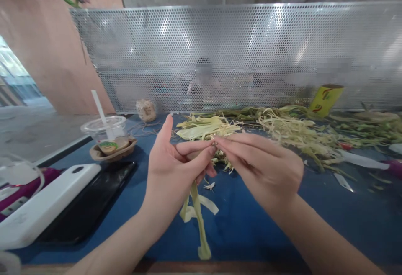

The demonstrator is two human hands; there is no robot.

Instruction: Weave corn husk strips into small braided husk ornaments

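We hold both hands up over the near middle of the blue worktop [251, 224], fingertips meeting. Our left hand [176, 162] has its fingers closed on pale green leaf strips [196, 208], which hang down from the palm and trail onto the worktop just below; the thumb stands up free. Our right hand [264, 168] reaches in from the right, its fingers pinched on the top end of the same strips, touching the left fingertips.

Beyond the hands, a heap of shredded leaves [282, 126] spreads across the far right of the worktop. To the left sit a clear plastic cup [105, 132] with a straw, a white device [47, 204] lying on a black tray [91, 204], and a ball of twine [146, 109] at the far edge. A perforated metal screen [238, 53] stands along the far side, with a yellow cup [325, 99] leaning near it on the right.
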